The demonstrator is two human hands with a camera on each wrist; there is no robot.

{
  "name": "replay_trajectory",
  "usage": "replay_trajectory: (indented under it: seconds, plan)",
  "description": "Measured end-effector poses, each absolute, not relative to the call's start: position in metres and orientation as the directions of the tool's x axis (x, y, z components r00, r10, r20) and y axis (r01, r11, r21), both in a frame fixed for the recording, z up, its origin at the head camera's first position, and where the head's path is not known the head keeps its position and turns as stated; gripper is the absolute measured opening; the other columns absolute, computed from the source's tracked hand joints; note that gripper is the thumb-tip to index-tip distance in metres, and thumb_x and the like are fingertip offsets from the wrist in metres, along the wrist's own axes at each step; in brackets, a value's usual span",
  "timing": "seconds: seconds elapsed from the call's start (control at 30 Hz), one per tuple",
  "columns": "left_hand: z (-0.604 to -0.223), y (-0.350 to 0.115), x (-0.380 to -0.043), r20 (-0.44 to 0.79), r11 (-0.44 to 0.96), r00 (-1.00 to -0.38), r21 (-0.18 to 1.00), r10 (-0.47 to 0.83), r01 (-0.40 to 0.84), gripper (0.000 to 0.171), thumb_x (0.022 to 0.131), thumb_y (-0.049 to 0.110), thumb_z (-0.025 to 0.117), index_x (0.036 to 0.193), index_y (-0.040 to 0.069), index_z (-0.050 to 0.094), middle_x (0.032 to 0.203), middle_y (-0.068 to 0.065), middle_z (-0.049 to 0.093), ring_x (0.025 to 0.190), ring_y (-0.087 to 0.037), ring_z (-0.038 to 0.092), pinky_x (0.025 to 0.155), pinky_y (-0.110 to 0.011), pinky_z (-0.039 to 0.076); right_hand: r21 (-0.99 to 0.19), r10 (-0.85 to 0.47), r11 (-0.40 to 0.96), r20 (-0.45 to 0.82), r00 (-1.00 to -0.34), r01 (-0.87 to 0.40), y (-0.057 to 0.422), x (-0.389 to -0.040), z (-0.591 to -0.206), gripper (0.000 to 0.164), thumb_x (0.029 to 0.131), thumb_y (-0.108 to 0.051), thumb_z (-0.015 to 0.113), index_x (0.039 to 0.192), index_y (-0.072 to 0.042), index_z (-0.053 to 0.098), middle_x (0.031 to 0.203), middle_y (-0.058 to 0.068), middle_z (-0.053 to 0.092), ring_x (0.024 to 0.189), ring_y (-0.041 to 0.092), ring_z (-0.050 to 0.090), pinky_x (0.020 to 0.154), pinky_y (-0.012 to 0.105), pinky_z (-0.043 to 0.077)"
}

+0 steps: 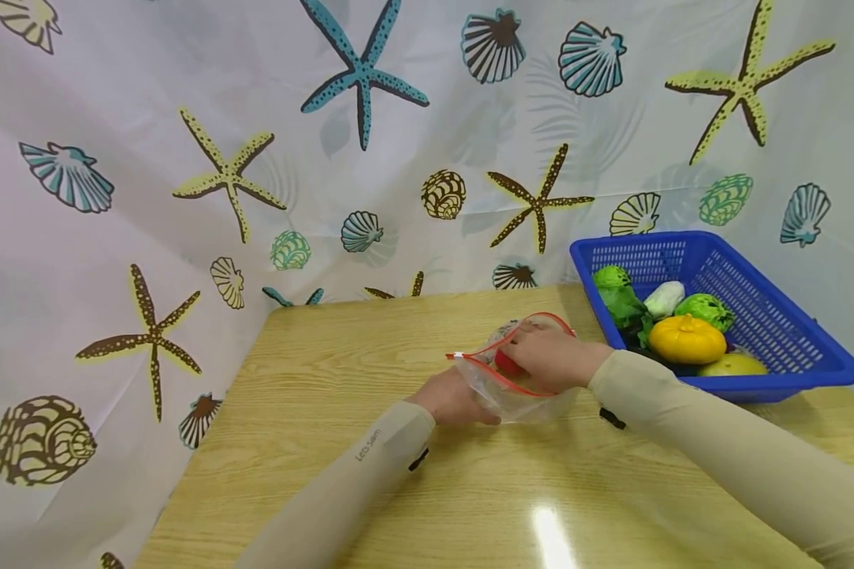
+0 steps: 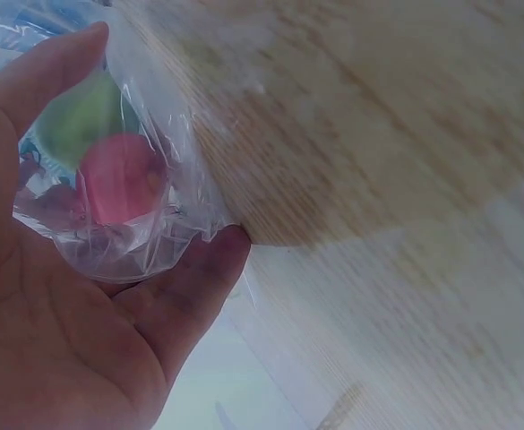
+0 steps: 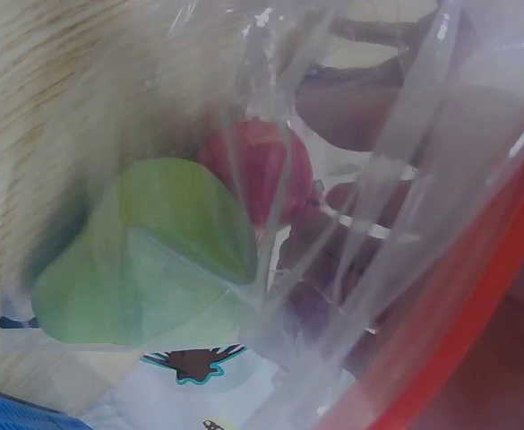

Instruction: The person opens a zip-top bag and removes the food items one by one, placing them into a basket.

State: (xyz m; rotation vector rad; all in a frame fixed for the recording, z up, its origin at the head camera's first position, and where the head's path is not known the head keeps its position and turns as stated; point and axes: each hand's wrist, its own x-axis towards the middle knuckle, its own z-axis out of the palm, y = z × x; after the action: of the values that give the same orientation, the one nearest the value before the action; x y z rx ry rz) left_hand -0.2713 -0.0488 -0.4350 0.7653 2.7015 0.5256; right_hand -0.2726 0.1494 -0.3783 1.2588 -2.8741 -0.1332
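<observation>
A clear plastic zip bag (image 1: 523, 407) with a red zip edge stands on the table, its mouth open. My left hand (image 1: 455, 397) holds its near left side, with the thumb and fingers around the plastic in the left wrist view. My right hand (image 1: 551, 356) reaches into the mouth, fingers down by a red round fruit (image 1: 507, 363). Through the plastic in the right wrist view, a green pear-shaped fruit (image 3: 154, 260) lies against the red one. Dark pinkish-purple shapes beside them are blurred. The right fingertips' hold is hidden by the bag and hand.
A blue plastic basket (image 1: 811, 348) stands at the right, beyond my right wrist. It contains a yellow squash (image 1: 686, 340), a white vegetable (image 1: 664, 300) and several green ones. A patterned curtain (image 1: 398, 197) hangs behind the wooden table (image 1: 341, 356).
</observation>
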Motion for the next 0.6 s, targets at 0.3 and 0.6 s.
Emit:
replay_trajectory:
  seconds: [0.3,0.6]
  plan:
    - [-0.4352,-0.0484,-0.2706,-0.18,0.804,-0.825,0.407,0.536,0.434,0.087,0.068,0.051,0.079,0.14,0.021,0.043,0.134,0.004,0.051,0.108,-0.012,0.05,0.091,-0.039,0.047,0.021,-0.732,0.678,-0.059,-0.678,-0.734,0.1527,-0.2753,-0.3806,0.043,0.083,-0.023,0.072,0.12,-0.004,0.062,0.116,0.013,0.062,0.113,0.032,0.045,0.1,0.055,0.037]
    - [-0.4337,-0.0482,-0.2697,-0.191,0.811,-0.829,0.405,0.526,0.422,0.087,0.067,0.05,0.08,0.14,0.02,0.044,0.132,0.003,0.052,0.106,-0.012,0.05,0.091,-0.038,0.047,0.019,-0.711,0.697,-0.116,-0.694,-0.717,0.1513,-0.2779,-0.3809,0.054,0.078,-0.024,0.076,0.128,-0.012,0.057,0.127,0.011,0.057,0.122,0.033,0.038,0.102,0.061,0.031]
